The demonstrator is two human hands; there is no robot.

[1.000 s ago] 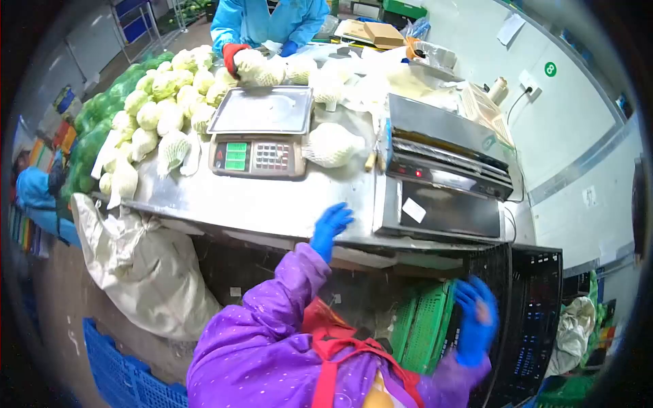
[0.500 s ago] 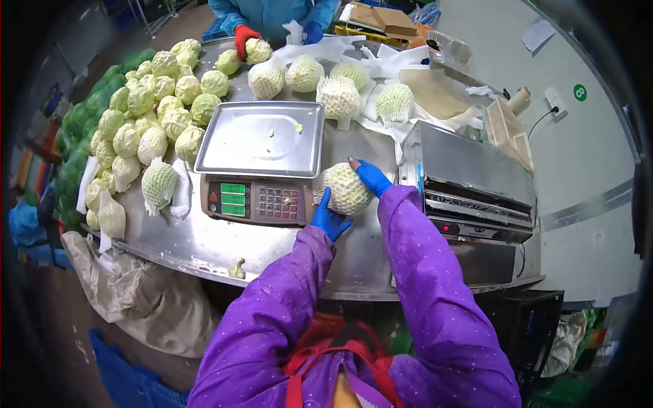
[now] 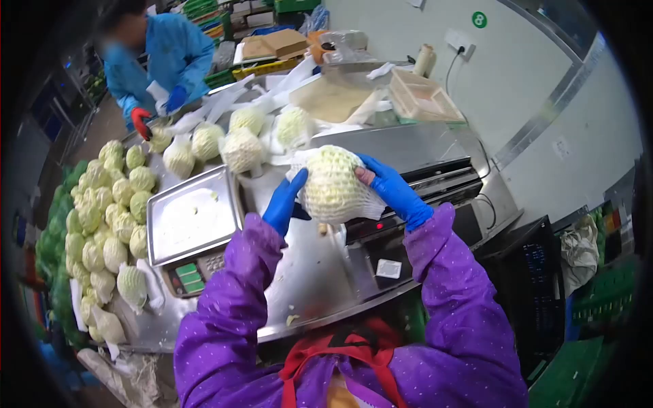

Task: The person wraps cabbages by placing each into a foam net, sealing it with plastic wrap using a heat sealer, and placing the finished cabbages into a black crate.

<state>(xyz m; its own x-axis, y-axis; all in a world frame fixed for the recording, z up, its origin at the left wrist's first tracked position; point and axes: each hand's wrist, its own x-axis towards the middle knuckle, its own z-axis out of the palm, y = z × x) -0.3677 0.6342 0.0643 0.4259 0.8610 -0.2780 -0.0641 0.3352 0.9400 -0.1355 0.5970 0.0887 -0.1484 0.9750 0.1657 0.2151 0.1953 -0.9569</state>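
Note:
Between my two hands, a cabbage in white foam netting (image 3: 335, 183) is held up above the metal table. My left hand (image 3: 286, 201), in a blue glove, presses on its left side. On the upper right side is my right hand (image 3: 393, 187), gloved in blue with a bare thumb tip showing. A weighing scale (image 3: 193, 216) stands left of my hands, with small leaf scraps on its tray. Below and behind the held cabbage sits a sealing machine (image 3: 408, 197) with a red light. Several netted cabbages (image 3: 241, 149) lie beyond the scale.
A pile of bare cabbages (image 3: 102, 211) covers the table's left side. Across the table a co-worker in a blue coat (image 3: 173, 54) touches a cabbage with a red glove. A plastic basket (image 3: 423, 98) stands at the back right, near the wall. Black crates (image 3: 520, 292) are at the right.
My hands have lifted the netted cabbage off the table beside the scale and carried it right, towards the sealing machine. The view has turned right, and more of the co-worker shows.

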